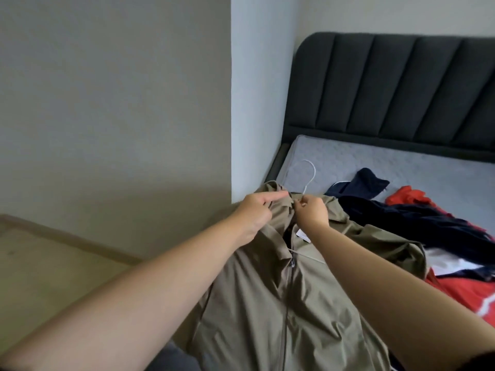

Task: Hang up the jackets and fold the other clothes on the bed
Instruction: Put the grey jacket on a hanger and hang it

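Note:
A khaki zip jacket [270, 298] lies front up on the near left corner of the bed, its zip partly open at the neck. A white hanger [310, 172] is inside it, its hook sticking out past the collar onto the mattress. My left hand [254, 212] grips the left side of the collar, index finger pointing right. My right hand [312, 211] pinches the collar by the base of the hanger's hook. A dark navy garment [401, 212] and red clothes [460, 293] lie in a heap to the right.
The grey mattress [401, 167] stretches back to a dark padded headboard [396, 84]. A white wall corner [257, 103] stands just left of the bed. Beige floor [40, 263] lies to the left below a grey wall.

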Available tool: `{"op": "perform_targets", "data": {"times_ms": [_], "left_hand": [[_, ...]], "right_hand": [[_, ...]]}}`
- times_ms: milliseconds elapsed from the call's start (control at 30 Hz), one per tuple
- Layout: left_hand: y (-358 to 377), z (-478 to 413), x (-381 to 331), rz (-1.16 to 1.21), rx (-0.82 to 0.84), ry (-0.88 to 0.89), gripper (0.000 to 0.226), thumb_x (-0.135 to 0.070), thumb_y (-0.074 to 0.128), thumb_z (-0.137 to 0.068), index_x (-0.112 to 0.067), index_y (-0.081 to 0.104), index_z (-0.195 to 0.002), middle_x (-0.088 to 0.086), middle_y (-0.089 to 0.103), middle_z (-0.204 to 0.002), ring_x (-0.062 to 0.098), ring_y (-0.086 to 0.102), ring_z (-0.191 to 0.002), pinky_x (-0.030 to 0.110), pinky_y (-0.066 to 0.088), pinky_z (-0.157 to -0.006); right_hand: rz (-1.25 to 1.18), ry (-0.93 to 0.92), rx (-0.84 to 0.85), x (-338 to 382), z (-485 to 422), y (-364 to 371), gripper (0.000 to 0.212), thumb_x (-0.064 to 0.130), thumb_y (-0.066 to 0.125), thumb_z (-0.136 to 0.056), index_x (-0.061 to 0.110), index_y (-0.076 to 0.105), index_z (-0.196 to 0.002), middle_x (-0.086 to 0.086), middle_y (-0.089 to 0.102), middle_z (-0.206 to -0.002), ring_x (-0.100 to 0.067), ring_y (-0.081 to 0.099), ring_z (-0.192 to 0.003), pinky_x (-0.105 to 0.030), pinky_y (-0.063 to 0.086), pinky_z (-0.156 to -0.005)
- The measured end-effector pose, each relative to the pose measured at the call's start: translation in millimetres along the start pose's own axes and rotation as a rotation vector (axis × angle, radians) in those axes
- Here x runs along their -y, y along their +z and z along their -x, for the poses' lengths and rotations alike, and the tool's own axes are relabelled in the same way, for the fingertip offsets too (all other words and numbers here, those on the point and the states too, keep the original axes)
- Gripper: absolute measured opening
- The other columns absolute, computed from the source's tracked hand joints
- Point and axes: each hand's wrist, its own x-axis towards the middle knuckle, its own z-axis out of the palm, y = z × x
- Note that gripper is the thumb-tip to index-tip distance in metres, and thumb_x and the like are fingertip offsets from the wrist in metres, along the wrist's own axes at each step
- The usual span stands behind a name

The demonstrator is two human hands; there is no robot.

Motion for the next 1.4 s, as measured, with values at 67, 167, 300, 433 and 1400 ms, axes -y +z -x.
{"op": "perform_targets", "data": {"times_ms": [67, 167, 300, 433, 1400], "left_hand": [[0.1, 11.3, -9.1, 0.014, 0.065, 0.005, 0.082, 0.033, 0.021, -0.065, -0.004, 0.058, -0.128, 0.005, 0.052, -0.138, 0.007, 0.039, -0.133, 0.003, 0.027, -0.099], [-12.0, 28.1, -10.7, -0.093, 0.151, -0.013, 0.076, 0.030, 0.025, -0.068, -0.005, 0.060, -0.125, 0.008, 0.057, -0.132, 0.009, 0.047, -0.126, 0.020, 0.030, -0.110], [-35.5, 36.5, -19.8, -0.261, 0.140, -0.036, 0.067, 0.019, 0.035, -0.074, -0.018, 0.067, -0.120, 0.002, 0.063, -0.124, 0.012, 0.056, -0.113, 0.016, 0.042, -0.098], [-44.0, 27.4, -51.4, -0.371, 0.165, 0.085, 0.067, 0.018, 0.035, -0.075, -0.022, 0.068, -0.117, -0.003, 0.064, -0.124, 0.001, 0.051, -0.111, 0.000, 0.035, -0.086], [-156.3, -21.7, -41.8, -0.858, -0.401, 0.116, 0.027, -0.016, 0.057, -0.088, -0.015, 0.052, -0.062, 0.014, 0.062, -0.078, 0.029, 0.057, -0.078, 0.028, 0.030, -0.061]], "right_hand": [[-0.125, 0.077, -0.009, 12.6, -1.3, -5.2, 0.036, 0.012, 0.056, -0.090, 0.011, 0.047, -0.055, -0.003, 0.045, -0.052, -0.019, 0.042, -0.056, -0.028, 0.032, -0.055], [-0.271, 0.187, -0.054, 21.5, -9.4, -23.8, 0.033, 0.012, 0.055, -0.091, 0.008, 0.048, -0.059, -0.010, 0.049, -0.062, -0.021, 0.048, -0.067, -0.029, 0.038, -0.064], [-0.479, 0.297, -0.011, 33.9, -19.0, -39.8, 0.029, 0.011, 0.052, -0.091, 0.009, 0.048, -0.061, -0.007, 0.048, -0.049, -0.020, 0.046, -0.043, -0.027, 0.036, -0.048], [-0.430, 0.390, 0.199, 69.8, -10.1, -24.5, 0.047, 0.051, 0.064, -0.082, 0.005, 0.057, -0.082, -0.006, 0.058, -0.062, -0.020, 0.054, -0.056, -0.024, 0.038, -0.048], [0.136, 0.074, -0.127, 63.8, -25.0, -73.9, 0.016, 0.015, 0.050, -0.086, 0.009, 0.055, -0.073, -0.008, 0.058, -0.071, -0.028, 0.054, -0.067, -0.029, 0.037, -0.058]]}}
